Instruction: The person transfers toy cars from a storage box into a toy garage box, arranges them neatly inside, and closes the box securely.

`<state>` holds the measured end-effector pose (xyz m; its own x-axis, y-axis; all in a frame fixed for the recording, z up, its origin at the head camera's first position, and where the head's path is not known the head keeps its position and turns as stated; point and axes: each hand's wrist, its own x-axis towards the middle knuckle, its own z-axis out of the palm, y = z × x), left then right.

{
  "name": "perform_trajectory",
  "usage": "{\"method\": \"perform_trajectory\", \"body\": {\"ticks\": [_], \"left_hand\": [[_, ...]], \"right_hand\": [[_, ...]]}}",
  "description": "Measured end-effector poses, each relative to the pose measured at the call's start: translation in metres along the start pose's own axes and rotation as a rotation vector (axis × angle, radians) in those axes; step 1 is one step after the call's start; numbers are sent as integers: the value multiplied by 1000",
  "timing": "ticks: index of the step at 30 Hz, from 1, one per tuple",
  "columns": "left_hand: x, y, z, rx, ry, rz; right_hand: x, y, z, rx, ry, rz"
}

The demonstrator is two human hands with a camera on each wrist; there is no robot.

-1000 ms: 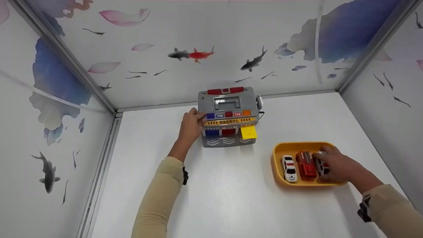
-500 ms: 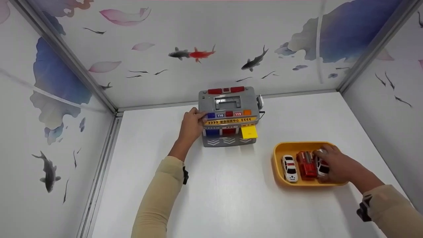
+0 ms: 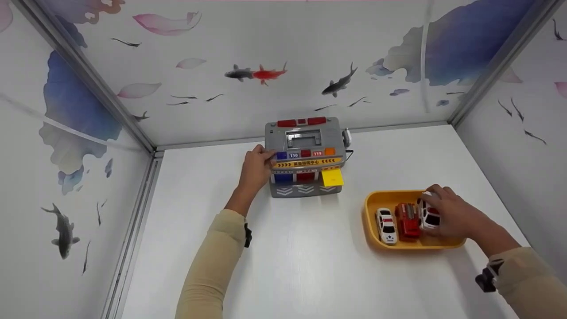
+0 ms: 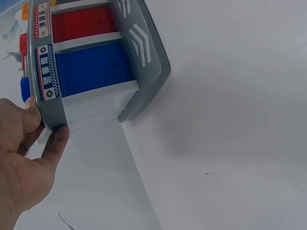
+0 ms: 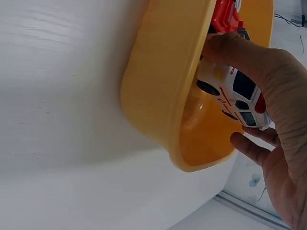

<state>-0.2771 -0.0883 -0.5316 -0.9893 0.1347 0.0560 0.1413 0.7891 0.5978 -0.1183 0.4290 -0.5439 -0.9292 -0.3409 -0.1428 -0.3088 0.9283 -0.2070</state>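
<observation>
A grey toy garage (image 3: 305, 191) with blue, red and yellow doors stands near the back wall; its yellow door (image 3: 332, 178) sticks out, swung up. My left hand (image 3: 257, 168) grips the garage's left front edge, thumb and fingers on either side, as the left wrist view shows. In the yellow tray (image 3: 372, 230) my right hand (image 3: 452, 212) holds a white toy car (image 3: 429, 217) with red and black markings. The right wrist view has that car (image 5: 230, 91) tilted between thumb and fingers, above the tray's floor. Beside it lie a red toy fire engine (image 3: 407, 221) and a white toy police car (image 3: 386, 226).
A white table (image 3: 288, 266) bears the garage and the tray. Printed panels rise behind and at both sides, with a metal rail (image 3: 128, 257) along the left edge. A grey-white part (image 3: 347, 137) juts from the garage's right side.
My right hand has closed on the white toy car and raised it a little, away from the tray's floor and slightly left. The left hand and the garage stay put.
</observation>
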Motion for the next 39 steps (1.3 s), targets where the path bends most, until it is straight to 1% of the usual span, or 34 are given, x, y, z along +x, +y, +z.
{"method": "perform_trajectory", "body": {"ticks": [7,11,13,18,22,28,30,35,39], "left_hand": [[1,0,1,-7,0,1],[1,0,1,-12,1,4],[2,-1,2,-18,0,-4],[2,-1,3,-14,-2,-20],[2,0,3,-12,0,-19],[1,-1,2,-15,13,19],[0,-1,2,-15,18,28],[0,-2,2,-3,27,28],[0,-1,2,6,26,27]], "right_hand": [[11,-16,-16,-65,45,-4],[19,-22,-21,-110,80,-27],[24,-25,-22,-117,87,-35],[34,-33,-24,-107,81,-55],[42,-39,-24,-93,82,-76],[54,-50,-23,-59,93,-98],[58,-54,-23,-43,88,-93],[73,-67,-21,-1,43,-65],[83,-77,-21,2,16,-59]]}}
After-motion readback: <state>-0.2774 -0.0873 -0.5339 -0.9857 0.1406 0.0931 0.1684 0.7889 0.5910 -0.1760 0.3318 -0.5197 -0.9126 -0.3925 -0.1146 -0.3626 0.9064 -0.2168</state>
